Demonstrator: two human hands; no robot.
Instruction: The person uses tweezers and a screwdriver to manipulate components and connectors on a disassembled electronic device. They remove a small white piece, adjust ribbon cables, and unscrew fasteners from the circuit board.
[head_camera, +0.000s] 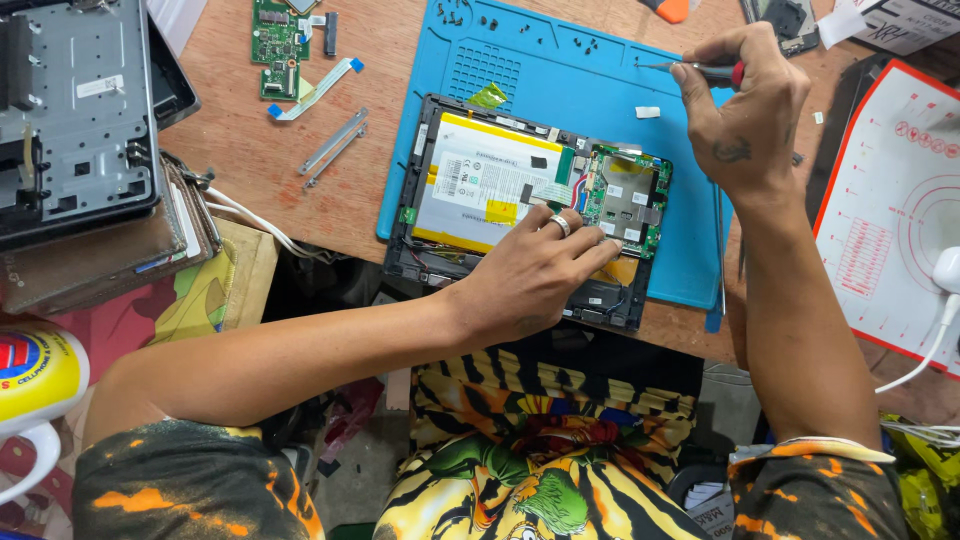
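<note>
An opened tablet (430, 255) lies on a blue work mat (560, 75), showing its flat white-and-yellow battery (480, 180) and a green circuit board (625, 195). My left hand (530, 270), with a ring on one finger, presses on the tablet's lower right part, fingers reaching toward the board. Above the tablet, my right hand (745, 105) grips a small screwdriver (690, 70) with a red handle, its thin tip pointing left over the mat's upper right area.
Several tiny screws (585, 45) lie in the mat's top trays. A green board (278, 45), a ribbon cable (315, 90) and metal strips (335, 145) lie at upper left. A grey chassis (75, 110) sits far left, a white-and-red mat (890, 220) far right.
</note>
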